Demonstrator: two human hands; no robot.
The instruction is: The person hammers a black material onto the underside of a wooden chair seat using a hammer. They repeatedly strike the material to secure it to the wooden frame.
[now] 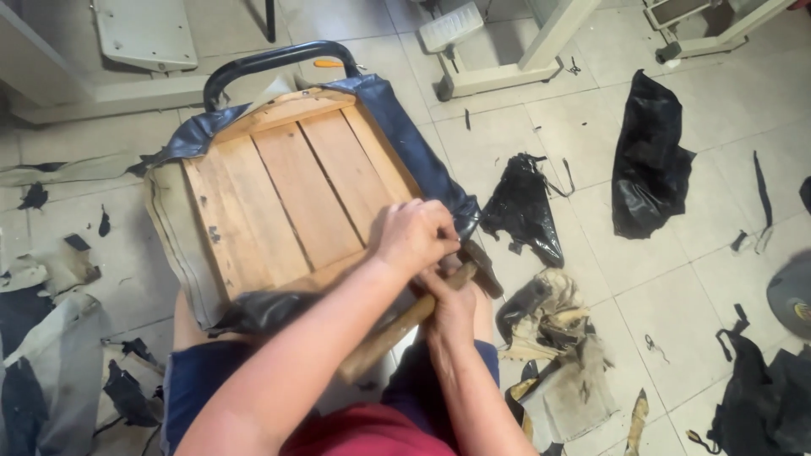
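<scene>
Wooden hammer (405, 325) handle clenched in right hand (448, 308); left hand (414, 236) fisted, pinching dark vinyl cover (422, 160) at near corner of slatted seat frame (296, 186) on lap. Keep pull taut, prying head low against frame, short levering strokes. Scraps (646, 160) lie right of frame.

The floor (676, 262) is pale square tile, pretty grubby, with scraps all over it. A big crumpled black piece of sheeting (646, 160) lies off to the right, and a smaller black wad (525, 207) sits nearer the middle. Below that there's a heap of dirty beige padding and cloth (562, 363) — torn and ragged. Grey and dark fabric pieces (51, 363) pile up along the left edge, more black material (760, 397) sits in the bottom right corner, and thin black strips (762, 190) are scattered between.
</scene>
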